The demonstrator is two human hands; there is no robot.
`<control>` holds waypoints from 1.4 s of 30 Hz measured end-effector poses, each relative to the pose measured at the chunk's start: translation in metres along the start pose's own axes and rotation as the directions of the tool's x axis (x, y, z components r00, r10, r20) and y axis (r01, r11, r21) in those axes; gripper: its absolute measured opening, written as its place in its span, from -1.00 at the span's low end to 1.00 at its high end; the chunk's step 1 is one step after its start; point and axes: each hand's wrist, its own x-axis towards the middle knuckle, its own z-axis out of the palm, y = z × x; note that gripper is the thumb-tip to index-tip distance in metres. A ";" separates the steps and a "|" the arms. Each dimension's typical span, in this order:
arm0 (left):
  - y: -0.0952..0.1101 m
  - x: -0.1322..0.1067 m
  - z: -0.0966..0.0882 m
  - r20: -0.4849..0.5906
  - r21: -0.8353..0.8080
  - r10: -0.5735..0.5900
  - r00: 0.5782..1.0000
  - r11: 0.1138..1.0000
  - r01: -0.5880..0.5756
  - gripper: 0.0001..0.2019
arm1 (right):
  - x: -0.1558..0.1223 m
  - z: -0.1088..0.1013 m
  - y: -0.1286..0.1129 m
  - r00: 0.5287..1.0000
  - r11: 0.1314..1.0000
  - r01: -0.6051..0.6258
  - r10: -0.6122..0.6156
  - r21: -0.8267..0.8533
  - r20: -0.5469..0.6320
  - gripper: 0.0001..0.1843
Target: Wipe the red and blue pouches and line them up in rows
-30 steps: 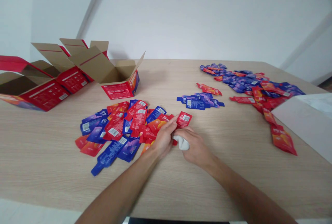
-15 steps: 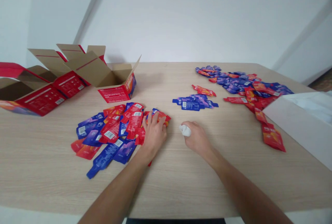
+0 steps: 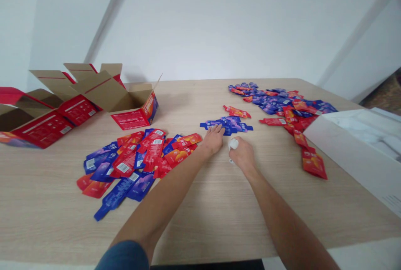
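Observation:
My left hand (image 3: 214,138) lies at the front edge of a small cluster of blue pouches (image 3: 233,124), its fingers stretched onto them. Close beside it on the right, my right hand (image 3: 243,154) is closed around a small white object (image 3: 233,144). Its exact kind is unclear, since the fist hides most of it. Just beyond the blue cluster is a single red pouch (image 3: 237,112). Left of my left forearm spreads a pile of red and blue pouches (image 3: 123,159), overlapping one another, some with barcodes showing.
Red cardboard boxes with raised flaps stand at the left; the nearest to the middle is an open box (image 3: 130,119). A long heap of red and blue pouches (image 3: 275,103) stretches across the back right. A white box (image 3: 351,149) with white contents stands at the right edge.
My left hand has left the pouch pile and moved right and away from me onto the blue cluster. My right hand still grips the white object, slightly farther right. The view has shifted a little.

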 end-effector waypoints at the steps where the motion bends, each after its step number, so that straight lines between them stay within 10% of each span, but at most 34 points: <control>1: 0.001 0.006 0.001 0.023 0.009 -0.030 0.999 1.000 0.030 -0.43 | 0.000 0.001 0.000 1.000 1.000 0.003 -0.003 -0.008 0.005 -0.67; 20: 0.006 -0.026 -0.013 0.104 -0.043 -0.301 0.948 0.951 0.306 -0.49 | -0.007 0.001 -0.011 0.999 1.000 0.030 -0.030 0.002 0.042 -0.73; 32: -0.002 -0.029 -0.012 0.074 -0.422 -0.333 0.940 0.843 0.333 -0.76 | -0.011 0.002 -0.014 0.998 0.994 0.057 -0.060 0.092 0.025 -0.69; 38: -0.007 -0.082 -0.012 0.064 -0.782 -0.376 0.925 0.557 0.280 -0.79 | -0.023 0.000 -0.026 0.976 0.932 0.217 -0.198 0.290 -0.091 -0.66; 40: -0.007 -0.102 -0.011 0.124 -0.987 -0.433 0.893 0.041 0.157 -0.76 | -0.032 0.001 -0.033 0.952 0.887 0.307 -0.279 0.345 -0.128 -0.66; 42: -0.007 -0.119 -0.012 0.190 -0.962 -0.382 0.905 -0.258 0.093 -0.60 | -0.043 0.004 -0.041 0.914 0.824 0.404 -0.384 0.396 -0.133 -0.64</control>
